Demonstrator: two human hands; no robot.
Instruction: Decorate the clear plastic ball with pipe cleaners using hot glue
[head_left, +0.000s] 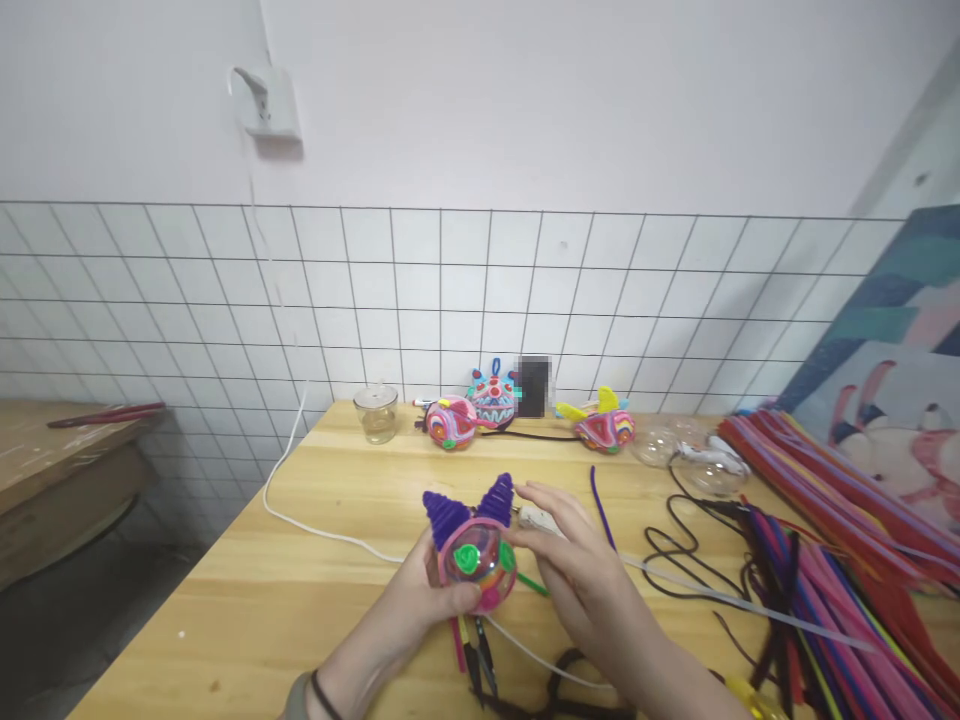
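Observation:
A clear ball (pixel 487 553) has green spiral eyes, a pink band and two purple pipe-cleaner ears, and colourful coils line its lower part. My left hand (pixel 429 597) is closed around its left side, thumb across the front. Beside the right ear, my right hand (pixel 574 550) has its fingers stretched out, the fingertips at the ear and the ball's right edge; nothing is visibly gripped in it. A white tool (pixel 540 520), perhaps a glue gun, lies partly hidden behind that hand. Under the ball is a pair of pliers (pixel 480 655) with dark handles.
Finished fuzzy fish (pixel 452 422) (pixel 604 430) and a blue monster ball (pixel 493 398) stand at the back. A glass cup (pixel 377 415) is at back left. Pipe-cleaner bundles (pixel 817 590), clear shells (pixel 709 468) and a black cord (pixel 660 560) lie right. A white cable (pixel 322 522) crosses the table.

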